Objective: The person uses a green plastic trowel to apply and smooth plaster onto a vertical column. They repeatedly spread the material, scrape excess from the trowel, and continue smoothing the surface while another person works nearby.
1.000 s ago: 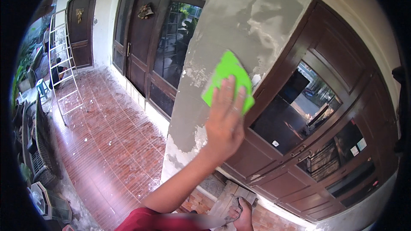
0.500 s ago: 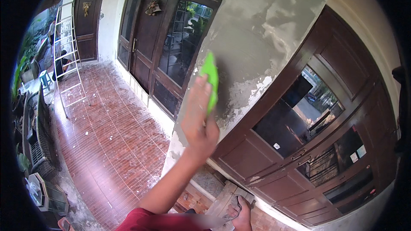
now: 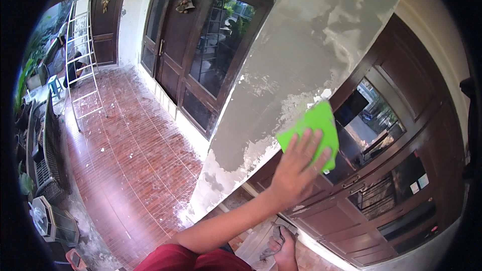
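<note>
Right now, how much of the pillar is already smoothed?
Much of the pillar looks grey and smooth, mostly higher up. The left hand presses a green pad flat against the pillar's edge beside pale, rough patches. More rough, white spots show near the bottom. The right hand is low, gripping something grey.

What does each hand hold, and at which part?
One hand presses a green pad flat against the grey pillar, fingers spread over its lower part. The lower hand grips something grey; what it is cannot be told.

One green pad [image 3: 311, 133] at centre right, one grey pillar [image 3: 291, 70], one ladder [image 3: 83, 60] upper left, two hands.
</note>
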The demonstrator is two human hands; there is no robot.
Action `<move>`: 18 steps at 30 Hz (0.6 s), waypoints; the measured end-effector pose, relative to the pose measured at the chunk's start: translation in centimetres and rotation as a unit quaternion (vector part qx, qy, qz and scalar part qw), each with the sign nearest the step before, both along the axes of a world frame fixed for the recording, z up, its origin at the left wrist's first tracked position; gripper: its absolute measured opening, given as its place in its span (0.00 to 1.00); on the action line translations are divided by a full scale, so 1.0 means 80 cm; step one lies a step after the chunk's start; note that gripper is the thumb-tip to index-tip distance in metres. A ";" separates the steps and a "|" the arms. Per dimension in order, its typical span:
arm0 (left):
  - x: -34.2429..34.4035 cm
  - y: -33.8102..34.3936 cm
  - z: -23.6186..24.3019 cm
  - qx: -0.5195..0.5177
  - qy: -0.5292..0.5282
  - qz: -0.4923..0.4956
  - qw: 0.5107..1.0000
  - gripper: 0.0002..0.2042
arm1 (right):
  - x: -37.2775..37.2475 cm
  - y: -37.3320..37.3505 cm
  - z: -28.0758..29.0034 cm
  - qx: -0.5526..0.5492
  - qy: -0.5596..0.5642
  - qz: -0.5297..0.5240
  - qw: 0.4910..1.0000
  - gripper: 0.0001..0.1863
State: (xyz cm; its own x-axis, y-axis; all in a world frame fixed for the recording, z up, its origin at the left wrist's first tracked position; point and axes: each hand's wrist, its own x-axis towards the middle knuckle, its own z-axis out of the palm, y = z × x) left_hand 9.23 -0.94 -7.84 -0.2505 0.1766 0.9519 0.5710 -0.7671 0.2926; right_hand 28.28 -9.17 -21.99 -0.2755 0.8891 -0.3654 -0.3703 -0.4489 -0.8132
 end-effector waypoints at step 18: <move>-0.095 0.055 0.009 0.053 -0.131 0.146 0.979 0.31 | 0.039 -0.014 -0.007 -0.014 0.003 -0.063 0.998 0.13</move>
